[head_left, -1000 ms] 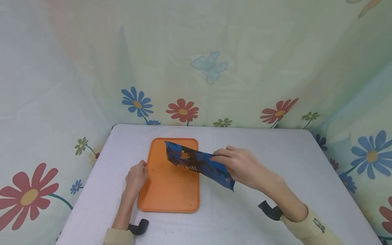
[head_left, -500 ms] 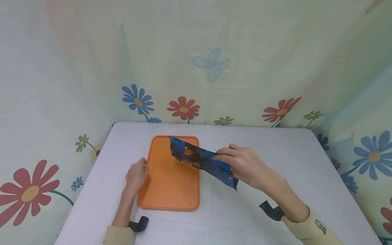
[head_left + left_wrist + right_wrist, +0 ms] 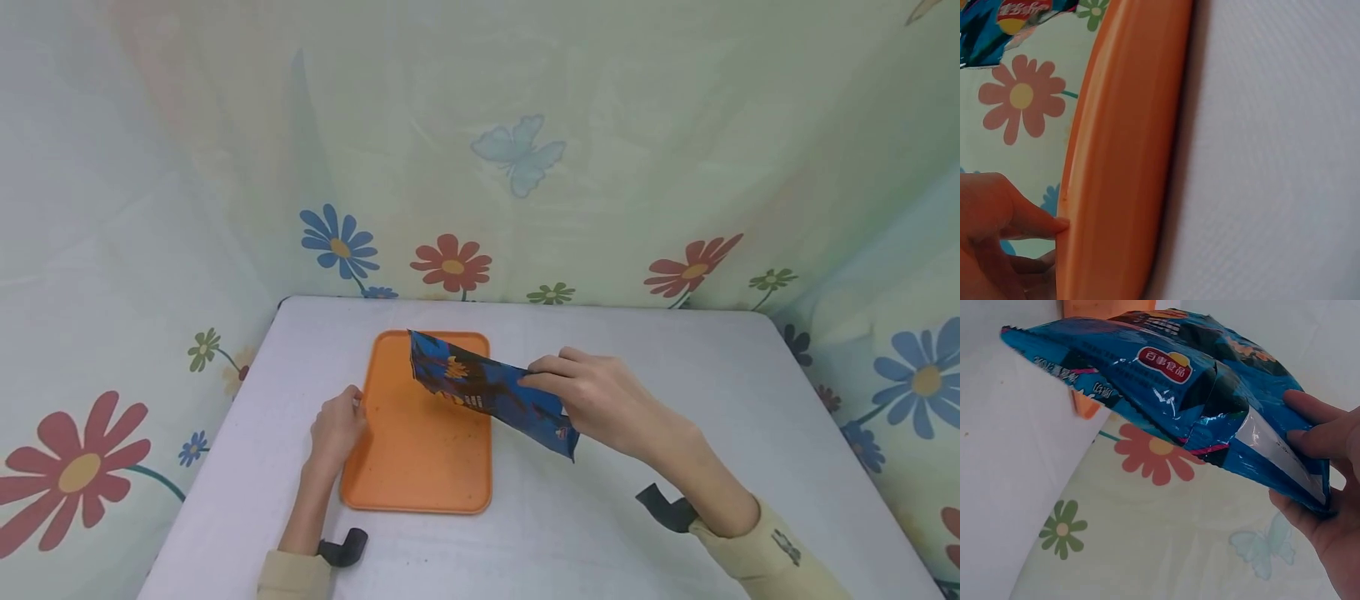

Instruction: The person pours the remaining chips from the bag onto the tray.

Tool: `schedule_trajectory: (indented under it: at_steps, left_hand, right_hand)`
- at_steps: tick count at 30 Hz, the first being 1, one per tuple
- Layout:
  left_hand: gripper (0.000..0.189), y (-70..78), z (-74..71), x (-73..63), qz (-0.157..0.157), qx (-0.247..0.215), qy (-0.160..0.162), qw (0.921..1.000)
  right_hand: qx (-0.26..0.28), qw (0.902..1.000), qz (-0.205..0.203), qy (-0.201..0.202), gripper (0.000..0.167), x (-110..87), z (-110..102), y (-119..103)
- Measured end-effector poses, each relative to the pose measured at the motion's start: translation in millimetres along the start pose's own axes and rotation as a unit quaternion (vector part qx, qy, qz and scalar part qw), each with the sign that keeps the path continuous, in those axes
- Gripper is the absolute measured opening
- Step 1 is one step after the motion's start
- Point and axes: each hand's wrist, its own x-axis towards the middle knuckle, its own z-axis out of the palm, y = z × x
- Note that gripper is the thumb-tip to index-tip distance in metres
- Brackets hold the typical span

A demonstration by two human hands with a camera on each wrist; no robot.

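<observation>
A blue, shiny chip bag with dark and orange print slants over the right half of an orange tray. My right hand grips it near its upper right edge. Up close in the right wrist view, the fingers of that hand pinch a corner of the bag, which shows a red and yellow logo. On the other side, my left hand holds the tray's left rim. Its thumb lies against the orange rim in the left wrist view, the other fingers partly hidden behind.
The tray lies on a white-covered table, left of the middle. Flower-printed cloth hangs at the back and both sides. A dark wrist strap end sticks out at the left wrist, another at the right.
The bag swung slightly right and then back left over the tray, still in my right hand. My left hand keeps its place on the tray rim. The head view shifted a little.
</observation>
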Motion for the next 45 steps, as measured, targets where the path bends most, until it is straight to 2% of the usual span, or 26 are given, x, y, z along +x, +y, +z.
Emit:
schedule_trajectory:
  at_steps: [10, 18, 23, 31, 45]
  left_hand:
    - [0.028, -0.9, 1.1, -2.0, -0.007, -0.003, 0.0, 1.0]
    - [0.028, -2.0, 2.4, -2.1, -0.015, -0.003, -0.002, 0.9999]
    - [0.028, -2.1, 1.9, -1.3, -0.015, -0.001, -0.003, 0.9999]
    - [0.027, -0.3, 0.2, 0.7, -0.003, 0.006, -0.001, 1.0]
    - [0.028, 3.1, -1.5, -0.3, -0.01, 0.004, -0.005, 0.9999]
  right_hand:
    - [-0.012, 0.9998, -0.013, -0.003, 0.044, 3.1, 4.4, -3.9]
    - [-0.006, 0.999, -0.044, 0.01, 0.048, 6.3, 6.5, -2.9]
    - [-0.004, 0.9986, -0.048, 0.02, 0.051, 8.1, 5.0, -2.7]
    - [0.007, 0.998, -0.047, 0.041, 0.045, 9.1, 3.9, -1.7]
    - [0.002, 0.9971, -0.067, 0.037, 0.042, 13.5, -0.2, 3.5]
